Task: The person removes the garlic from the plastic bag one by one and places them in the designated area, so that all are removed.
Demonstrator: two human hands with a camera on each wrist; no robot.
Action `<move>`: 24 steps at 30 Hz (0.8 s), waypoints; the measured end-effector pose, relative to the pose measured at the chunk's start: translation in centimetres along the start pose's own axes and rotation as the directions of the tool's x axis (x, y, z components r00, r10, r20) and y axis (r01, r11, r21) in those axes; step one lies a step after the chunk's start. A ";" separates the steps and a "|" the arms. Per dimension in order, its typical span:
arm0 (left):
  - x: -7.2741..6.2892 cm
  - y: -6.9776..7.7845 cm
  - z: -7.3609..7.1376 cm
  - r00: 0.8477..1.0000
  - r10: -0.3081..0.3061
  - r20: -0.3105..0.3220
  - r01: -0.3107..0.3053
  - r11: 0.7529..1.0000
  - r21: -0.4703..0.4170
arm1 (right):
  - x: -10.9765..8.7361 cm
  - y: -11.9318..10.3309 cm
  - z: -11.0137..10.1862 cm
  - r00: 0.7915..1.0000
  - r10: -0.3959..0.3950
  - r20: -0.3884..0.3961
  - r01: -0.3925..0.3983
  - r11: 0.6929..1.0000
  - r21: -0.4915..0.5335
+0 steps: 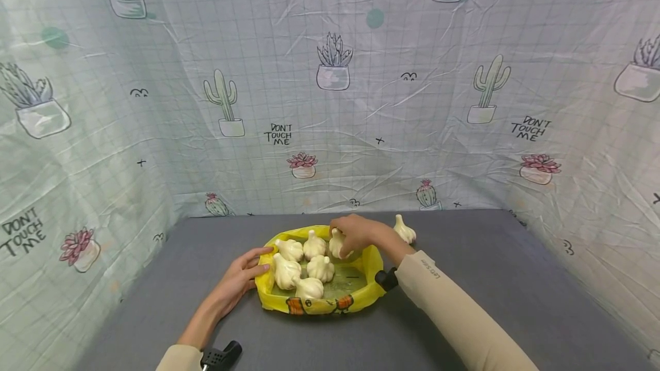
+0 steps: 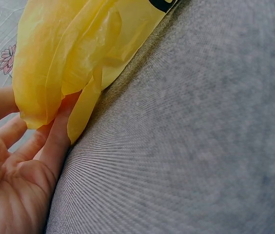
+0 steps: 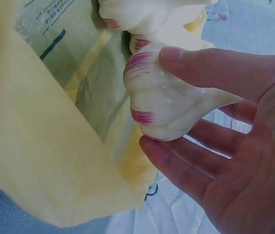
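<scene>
A yellow plastic bag (image 1: pixel 275 302) with its top spread wide lies on the grey table, several garlic bulbs (image 1: pixel 286 271) gathered mostly in its left half. My right hand (image 1: pixel 356 232) grips one garlic bulb (image 3: pixel 164 92) at the bag's far right side; thumb and fingers hold it from opposite sides, its stem toward the palm. Purple streaks mark its white surface in the right wrist view. At the bag's left rim, my left hand (image 1: pixel 239 279) touches the plastic with extended fingers (image 2: pixel 52 141); a yellow fold hides its fingertips in the left wrist view.
Another garlic bulb (image 1: pixel 404 230) lies on the table (image 1: pixel 454 279) beyond my right forearm. A cactus-patterned sheet (image 1: pixel 371 147) hangs behind and on both sides. Inside the bag, its printed bottom (image 3: pixel 54 48) shows on the right.
</scene>
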State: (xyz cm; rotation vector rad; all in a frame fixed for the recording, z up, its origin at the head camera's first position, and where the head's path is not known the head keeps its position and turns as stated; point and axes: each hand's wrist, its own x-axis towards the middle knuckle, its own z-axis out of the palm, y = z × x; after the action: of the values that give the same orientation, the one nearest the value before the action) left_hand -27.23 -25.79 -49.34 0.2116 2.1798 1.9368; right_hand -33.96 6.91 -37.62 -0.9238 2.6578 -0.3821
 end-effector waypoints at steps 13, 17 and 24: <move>-0.1 0.0 0.1 1.000 0.003 -0.009 -0.002 1.000 0.006 | -1.2 -0.1 -0.9 0.998 -0.036 -0.045 0.037 0.999 0.004; 0.1 0.0 0.0 1.000 -0.009 -0.019 0.009 1.000 -0.001 | -1.6 0.0 -1.1 0.995 -0.068 -0.075 0.068 0.998 -0.004; 0.0 -0.1 0.1 1.000 -0.010 -0.014 0.010 1.000 -0.005 | -2.3 0.1 -1.2 0.987 -0.104 -0.118 0.105 0.994 0.000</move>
State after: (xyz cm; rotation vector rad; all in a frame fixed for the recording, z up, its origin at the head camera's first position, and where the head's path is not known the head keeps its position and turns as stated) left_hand -27.24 -25.71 -49.40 0.1860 2.1802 1.9446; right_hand -32.75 8.66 -36.14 -1.0735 2.7192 -0.4832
